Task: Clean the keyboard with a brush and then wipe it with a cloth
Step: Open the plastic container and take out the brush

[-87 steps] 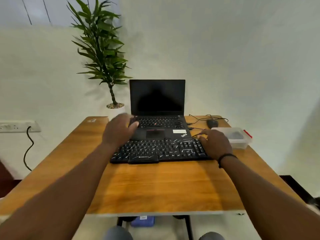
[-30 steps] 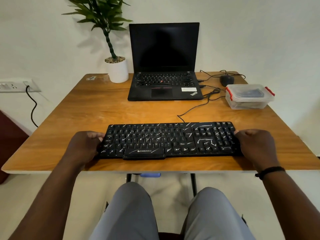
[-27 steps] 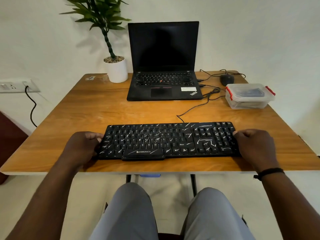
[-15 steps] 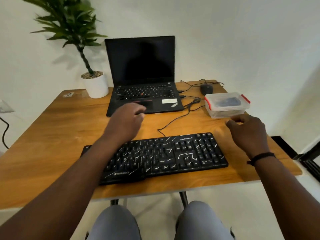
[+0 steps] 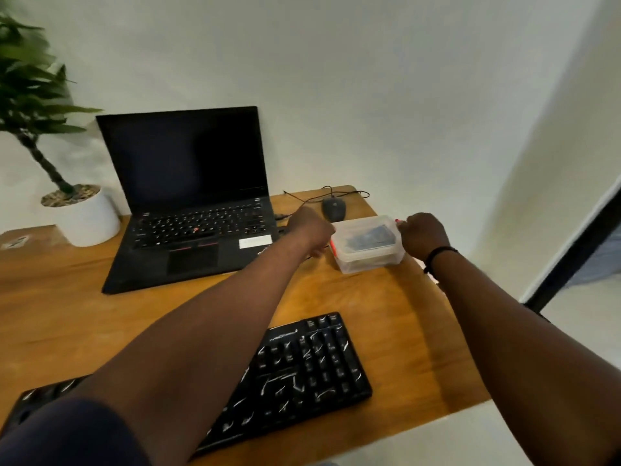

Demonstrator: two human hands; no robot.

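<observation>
Keyboard: the black full-size keyboard with white scribble marks on its keys [image 5: 295, 375] lies flat near the front edge of the wooden table [image 5: 67, 314]; the left forearm crosses over its left half and hides much of it.
Container: a clear plastic box with a lid and red side clips [image 5: 368, 243] stands toward the table's far right corner, beyond the keyboard and well apart from it. Something dark and bluish shows through the lid; what it is cannot be made out.
Left hand: the left hand [image 5: 311, 230] is at the box's left end, by the red clip there, fingers curled downward. Whether they actually pinch the clip cannot be told, since the back of the hand hides the fingertips.
Right hand: the right hand [image 5: 421, 235], with a black band on its wrist, is at the box's right end, knuckles up and fingers curled against the lid's edge by the right clip; it appears to grip that end.
Laptop: an open black laptop with a dark screen [image 5: 191, 203] sits left of the box, its right front corner near the left hand.
Mouse: a dark wired mouse [image 5: 334, 209] lies just behind the box, its cable looping along the table's back edge.
Plant: a green leafy plant in a white round pot [image 5: 85, 216] stands left of the laptop.
</observation>
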